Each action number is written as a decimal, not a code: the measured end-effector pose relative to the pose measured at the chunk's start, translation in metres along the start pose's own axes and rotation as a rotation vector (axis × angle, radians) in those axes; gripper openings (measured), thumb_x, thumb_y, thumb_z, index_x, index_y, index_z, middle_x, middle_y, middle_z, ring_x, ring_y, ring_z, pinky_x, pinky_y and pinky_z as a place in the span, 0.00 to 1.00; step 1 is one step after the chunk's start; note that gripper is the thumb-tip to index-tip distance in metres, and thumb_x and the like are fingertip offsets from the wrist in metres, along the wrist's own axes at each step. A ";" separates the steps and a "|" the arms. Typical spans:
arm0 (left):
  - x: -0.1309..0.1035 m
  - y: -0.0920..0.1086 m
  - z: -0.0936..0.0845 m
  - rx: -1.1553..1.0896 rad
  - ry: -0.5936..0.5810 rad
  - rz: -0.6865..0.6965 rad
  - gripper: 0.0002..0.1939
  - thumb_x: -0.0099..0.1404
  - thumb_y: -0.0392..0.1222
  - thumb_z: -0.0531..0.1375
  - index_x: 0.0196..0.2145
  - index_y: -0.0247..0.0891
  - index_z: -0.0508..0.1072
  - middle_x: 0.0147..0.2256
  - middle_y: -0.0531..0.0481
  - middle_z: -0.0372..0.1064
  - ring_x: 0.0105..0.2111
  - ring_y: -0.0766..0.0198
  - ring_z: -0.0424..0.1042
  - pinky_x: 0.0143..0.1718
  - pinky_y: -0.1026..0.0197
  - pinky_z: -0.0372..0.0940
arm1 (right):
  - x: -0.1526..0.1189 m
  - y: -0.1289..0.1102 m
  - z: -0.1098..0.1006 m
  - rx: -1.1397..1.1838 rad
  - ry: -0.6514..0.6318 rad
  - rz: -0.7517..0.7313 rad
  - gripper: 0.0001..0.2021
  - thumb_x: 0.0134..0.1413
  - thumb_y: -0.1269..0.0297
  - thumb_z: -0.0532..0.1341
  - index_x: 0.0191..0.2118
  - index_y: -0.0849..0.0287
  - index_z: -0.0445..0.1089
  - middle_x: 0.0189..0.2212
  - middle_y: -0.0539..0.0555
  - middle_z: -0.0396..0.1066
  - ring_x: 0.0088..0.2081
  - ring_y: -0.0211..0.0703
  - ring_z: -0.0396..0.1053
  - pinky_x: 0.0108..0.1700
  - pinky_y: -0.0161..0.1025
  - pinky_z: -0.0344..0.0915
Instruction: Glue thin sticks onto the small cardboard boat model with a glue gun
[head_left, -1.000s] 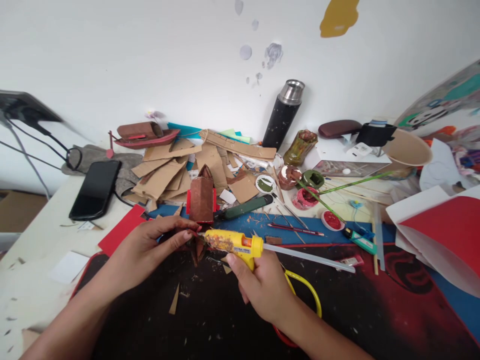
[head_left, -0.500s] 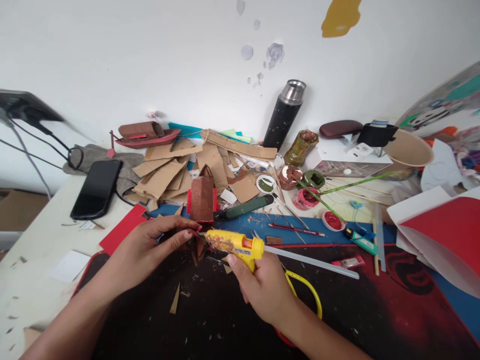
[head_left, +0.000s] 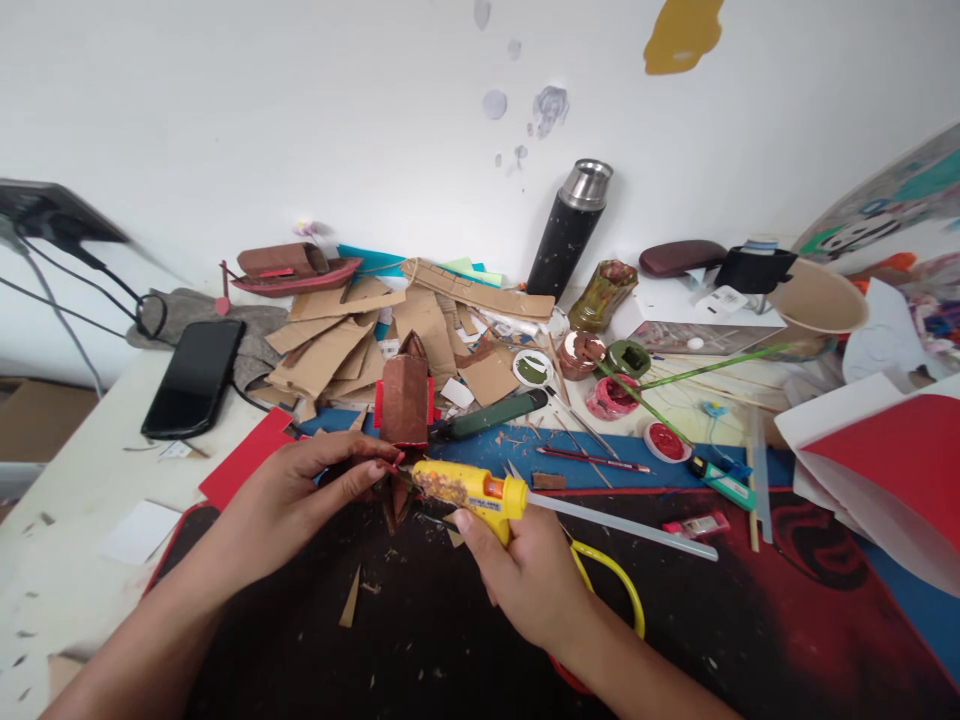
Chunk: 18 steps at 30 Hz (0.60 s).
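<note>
My right hand [head_left: 517, 565] is wrapped round the grip of a yellow hot glue gun [head_left: 457, 485], its nozzle pointing left. A long clear glue stick [head_left: 622, 522] sticks out of the gun's back. Thumb and fingers of my left hand [head_left: 311, 495] pinch a small reddish piece [head_left: 394, 463] right at the nozzle; its exact shape is mostly hidden. Just behind stands a brown cardboard model boat [head_left: 405, 400] with red sides, and its pointed near end [head_left: 394, 505] shows below the nozzle. Yellow-handled scissors [head_left: 615, 575] lie partly under my right forearm.
Cardboard scraps [head_left: 337, 350] pile up along the wall, beside a finished-looking red boat [head_left: 296, 275]. A black flask [head_left: 566, 235] and open paint jars [head_left: 611, 395] stand at the back right. A phone [head_left: 193, 380] lies left; a green cutter [head_left: 491, 415] lies behind the glue gun.
</note>
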<state>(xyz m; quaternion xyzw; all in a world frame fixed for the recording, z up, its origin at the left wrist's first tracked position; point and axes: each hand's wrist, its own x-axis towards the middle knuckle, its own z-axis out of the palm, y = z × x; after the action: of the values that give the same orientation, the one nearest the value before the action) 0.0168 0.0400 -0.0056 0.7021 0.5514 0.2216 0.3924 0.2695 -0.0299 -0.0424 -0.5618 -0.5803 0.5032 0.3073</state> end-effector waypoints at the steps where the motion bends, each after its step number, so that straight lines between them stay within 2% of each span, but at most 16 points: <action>1: 0.000 0.000 0.000 0.005 0.000 0.001 0.20 0.68 0.62 0.62 0.42 0.47 0.85 0.42 0.48 0.84 0.42 0.51 0.82 0.44 0.56 0.77 | 0.000 0.000 0.000 -0.004 0.004 -0.004 0.21 0.70 0.46 0.57 0.30 0.55 0.72 0.15 0.48 0.60 0.22 0.43 0.64 0.29 0.38 0.62; 5: 0.000 -0.001 0.001 0.007 0.004 -0.003 0.20 0.68 0.63 0.62 0.42 0.47 0.85 0.42 0.48 0.84 0.42 0.51 0.82 0.44 0.57 0.76 | 0.000 0.000 -0.001 -0.012 0.009 -0.001 0.22 0.69 0.46 0.57 0.30 0.55 0.72 0.17 0.50 0.63 0.23 0.43 0.64 0.30 0.38 0.62; 11: 0.000 -0.003 0.001 0.003 -0.002 -0.014 0.20 0.68 0.62 0.62 0.43 0.46 0.85 0.42 0.48 0.84 0.42 0.51 0.82 0.44 0.58 0.76 | -0.003 0.000 -0.002 0.037 0.001 0.017 0.26 0.70 0.40 0.56 0.30 0.55 0.75 0.13 0.49 0.58 0.23 0.45 0.66 0.27 0.38 0.60; 18: 0.001 -0.003 0.001 -0.008 -0.016 -0.027 0.21 0.68 0.63 0.62 0.45 0.45 0.84 0.44 0.46 0.84 0.44 0.50 0.81 0.46 0.55 0.76 | -0.003 0.001 -0.001 0.058 -0.012 0.038 0.27 0.69 0.40 0.56 0.29 0.56 0.75 0.12 0.48 0.58 0.20 0.43 0.64 0.24 0.37 0.58</action>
<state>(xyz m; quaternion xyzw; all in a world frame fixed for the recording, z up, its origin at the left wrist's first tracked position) 0.0165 0.0407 -0.0087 0.6945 0.5568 0.2130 0.4027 0.2717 -0.0325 -0.0423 -0.5608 -0.5565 0.5287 0.3103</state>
